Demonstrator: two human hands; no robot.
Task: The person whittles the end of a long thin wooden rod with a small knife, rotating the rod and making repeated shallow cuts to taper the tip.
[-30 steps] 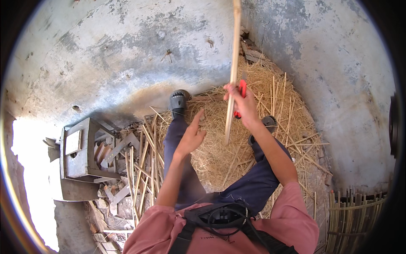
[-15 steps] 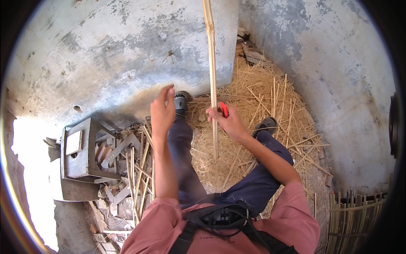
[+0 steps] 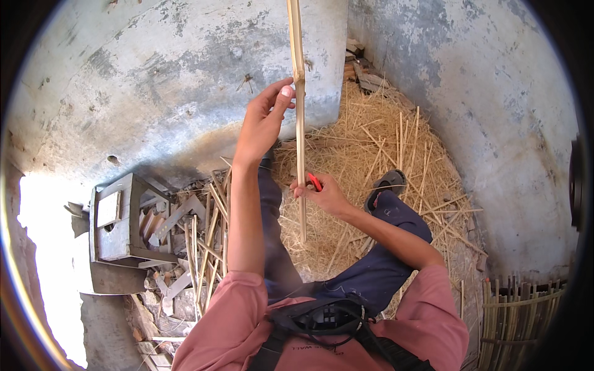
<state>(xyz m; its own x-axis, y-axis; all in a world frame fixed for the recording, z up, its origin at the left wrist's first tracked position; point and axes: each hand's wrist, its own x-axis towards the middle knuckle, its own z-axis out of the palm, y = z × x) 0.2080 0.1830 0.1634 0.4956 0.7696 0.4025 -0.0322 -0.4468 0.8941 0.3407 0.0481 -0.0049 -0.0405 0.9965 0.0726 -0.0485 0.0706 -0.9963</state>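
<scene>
A long pale bamboo strip (image 3: 301,136) stands upright before me, its top running out of the upper edge. My right hand (image 3: 325,195) pinches it near its lower end. A tool with a red handle (image 3: 315,182) is held in that same hand; its working end is hidden, so I cannot tell its kind. Farther up, my left hand (image 3: 263,123) is beside the strip just below a knot. Its fingertips reach the strip's edge, and the thumb stands apart from the strip.
Shavings (image 3: 346,139) cover the floor around my feet, with loose strips on the right. A wooden box frame (image 3: 117,232) and a pile of bamboo sticks (image 3: 210,247) lie left. A slatted basket (image 3: 520,315) stands lower right. Walls (image 3: 204,62) enclose the far side.
My left hand has moved up and right to the bamboo strip. My right hand has shifted down and slightly left, and the strip has moved left.
</scene>
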